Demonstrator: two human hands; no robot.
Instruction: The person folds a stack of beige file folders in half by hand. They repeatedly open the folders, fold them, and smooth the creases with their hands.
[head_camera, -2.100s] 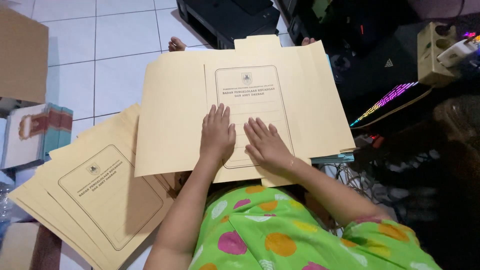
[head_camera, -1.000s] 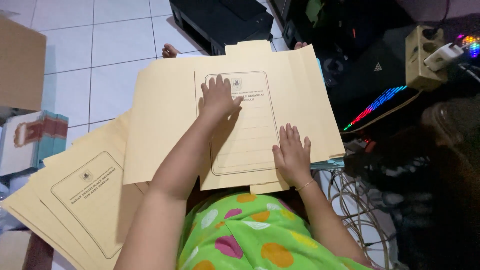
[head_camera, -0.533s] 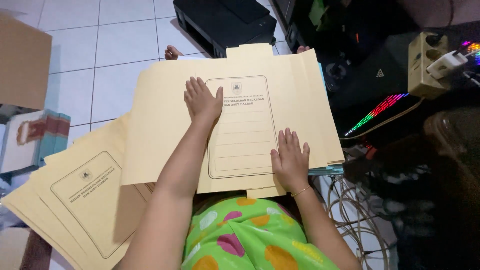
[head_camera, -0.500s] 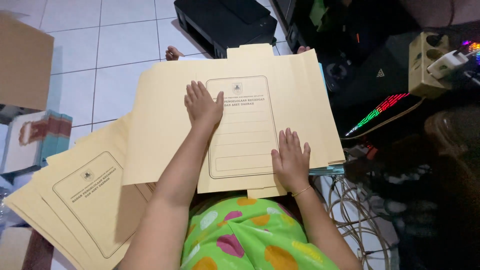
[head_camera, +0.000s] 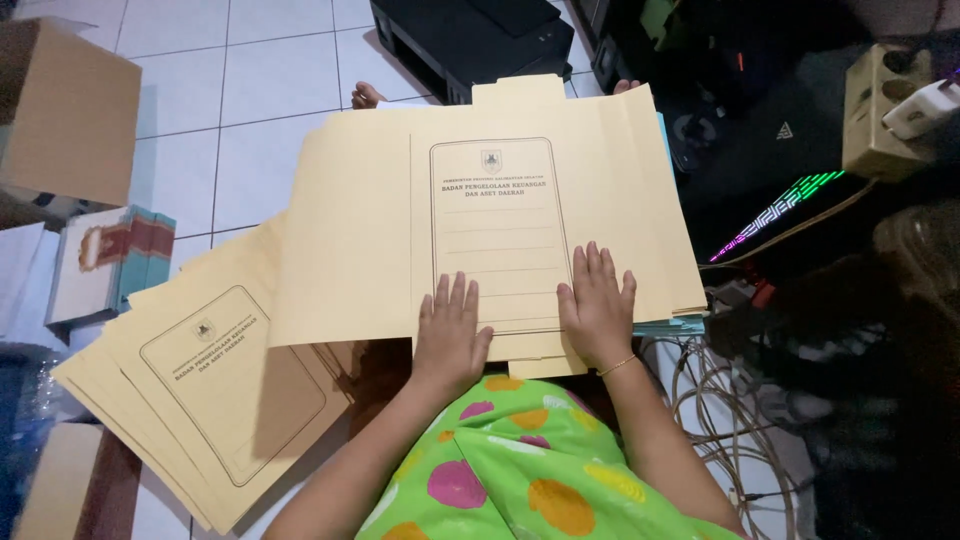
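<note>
A tan paper folder (head_camera: 380, 230) with a printed frame and crest lies unfolded across my lap, its flaps spread left and right. My left hand (head_camera: 450, 335) rests flat on its near edge, fingers together and pointing away. My right hand (head_camera: 597, 305), with a thin gold bracelet at the wrist, lies flat beside it on the same edge. Both palms press on the paper and grip nothing. My toes (head_camera: 366, 96) peek out past the folder's far edge.
A fanned stack of the same tan folders (head_camera: 200, 380) lies on the tiled floor at my left. A cardboard box (head_camera: 70, 110) and a small printed box (head_camera: 110, 255) sit farther left. A black printer (head_camera: 470, 40), lit keyboard (head_camera: 775, 215), cables (head_camera: 720, 400) and power strip (head_camera: 885, 95) crowd the right.
My left hand has slid back from the top of the printed frame to the folder's near edge, beside my right hand, which has stayed near that edge.
</note>
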